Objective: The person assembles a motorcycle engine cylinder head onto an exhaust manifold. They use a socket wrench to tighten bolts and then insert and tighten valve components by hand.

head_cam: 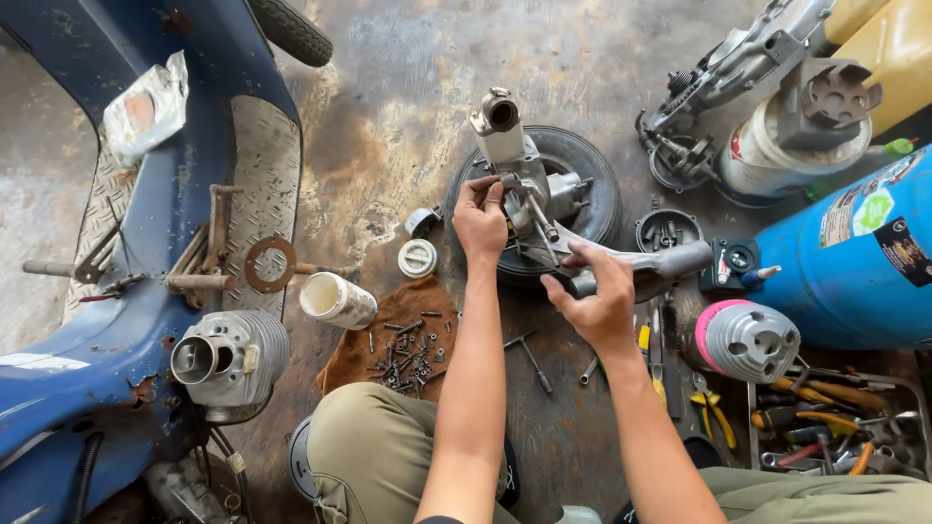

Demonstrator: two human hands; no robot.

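crumpled clear plastic bag [146, 107] with an orange-and-white patch lies top left on the blue scooter's footboard [262, 165]. blue cylinder [854, 262] on its side at right carries three labels: a pale rectangular one [837, 219], a green-and-white one [874, 210] just beside it, a dark one [905, 252] nearer the edge. white bucket [791, 155] upper right has a red-and-white label patch [738, 146] on its wall. small white open jar [335, 299] lies tipped beside the brown rag [388, 340]. no screens or signs.
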